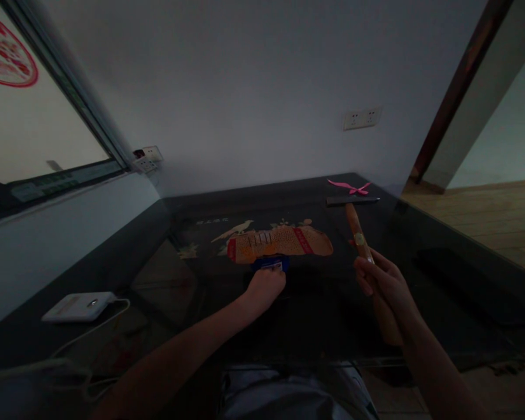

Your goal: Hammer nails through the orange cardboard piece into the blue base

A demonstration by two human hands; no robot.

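Observation:
My right hand [384, 279] is wrapped round the wooden handle of a hammer [356, 226]. The hammer's long dark metal head points away from me, over the far right of the table. My left hand [268, 284] is a closed fist against a small blue packet [281, 262] with a white label, and its fingertips are hidden. Just beyond that fist lies a tan speckled shoe insole [280, 242] with red bands; its near edge overlaps the blue packet.
The dark glossy table [227, 326] has a bird-and-flower print. A white device [79, 307] with a cable lies at the left. At the far right is a thin pink object [354, 188], near the wall [245, 105]. A dark flat object [468, 286] is on the right.

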